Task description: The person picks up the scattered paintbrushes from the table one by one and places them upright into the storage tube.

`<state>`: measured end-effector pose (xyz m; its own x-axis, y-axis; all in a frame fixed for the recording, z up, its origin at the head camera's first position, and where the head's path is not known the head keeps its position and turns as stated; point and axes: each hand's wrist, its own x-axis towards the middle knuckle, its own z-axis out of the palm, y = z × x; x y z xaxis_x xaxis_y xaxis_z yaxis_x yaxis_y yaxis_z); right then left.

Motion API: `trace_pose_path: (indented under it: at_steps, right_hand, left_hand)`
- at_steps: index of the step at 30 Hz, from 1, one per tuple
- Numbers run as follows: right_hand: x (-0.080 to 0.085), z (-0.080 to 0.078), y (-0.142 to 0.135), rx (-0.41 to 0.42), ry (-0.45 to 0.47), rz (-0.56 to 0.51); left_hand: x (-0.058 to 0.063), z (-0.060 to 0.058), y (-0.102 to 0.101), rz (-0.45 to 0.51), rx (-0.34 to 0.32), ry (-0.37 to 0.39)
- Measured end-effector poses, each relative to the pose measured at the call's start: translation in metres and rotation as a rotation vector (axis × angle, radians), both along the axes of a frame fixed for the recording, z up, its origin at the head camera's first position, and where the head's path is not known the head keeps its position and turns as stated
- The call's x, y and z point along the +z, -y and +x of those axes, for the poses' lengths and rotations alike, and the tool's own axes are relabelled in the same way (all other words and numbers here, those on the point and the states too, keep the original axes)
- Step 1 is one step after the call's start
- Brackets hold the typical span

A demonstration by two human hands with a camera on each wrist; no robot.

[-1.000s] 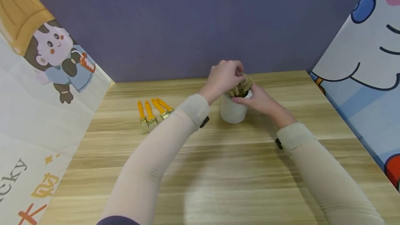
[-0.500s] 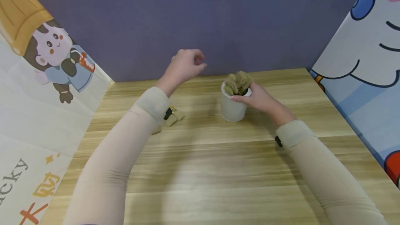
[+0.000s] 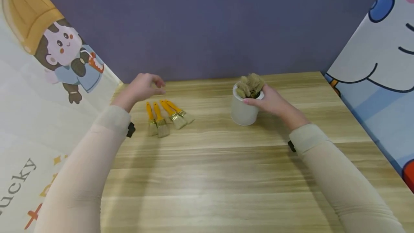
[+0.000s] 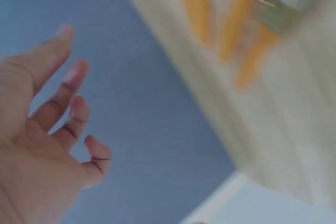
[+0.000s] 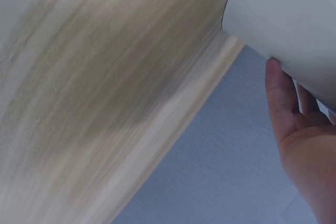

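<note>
My right hand (image 3: 275, 104) grips the rim of an upright white cup (image 3: 243, 112) near the back of the table, thumb at the front. Tan paintbrush bristles (image 3: 248, 86) stick up out of the cup; what lies deeper is hidden. In the right wrist view, fingers (image 5: 281, 95) lie against the cup's side (image 5: 283, 19). Holding nothing, my left hand (image 3: 139, 88) hovers just above and left of several flat paintbrushes (image 3: 160, 123) with orange handles. Its fingers are loosely bent and apart in the left wrist view, where the orange handles (image 4: 195, 9) appear blurred.
The wood-grain table (image 3: 200, 175) ends at a dark blue-grey wall (image 3: 207, 28). Printed cartoon panels stand on the left (image 3: 19, 100) and right (image 3: 381, 92). On the table, the loose brushes lie with handles toward the back, bristles toward the front.
My left hand has left the bristles in the cup and swung left to the loose paintbrushes. The right hand keeps its grip on the cup.
</note>
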<state>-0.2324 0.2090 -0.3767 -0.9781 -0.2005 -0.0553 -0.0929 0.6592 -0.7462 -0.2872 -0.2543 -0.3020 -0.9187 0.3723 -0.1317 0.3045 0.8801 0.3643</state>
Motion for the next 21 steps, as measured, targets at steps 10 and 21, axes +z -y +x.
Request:
trace_pose_path:
  at_steps: [10,21]
  right_hand:
    - [0.000,0.001,-0.004,0.019,-0.010,-0.033]
    - [0.000,0.002,-0.002,0.012,-0.014,-0.037]
  left_hand:
    - [-0.084,0.033,0.061,-0.248,-0.169,-0.008]
    - [-0.100,0.063,0.070,-0.417,-0.314,-0.230]
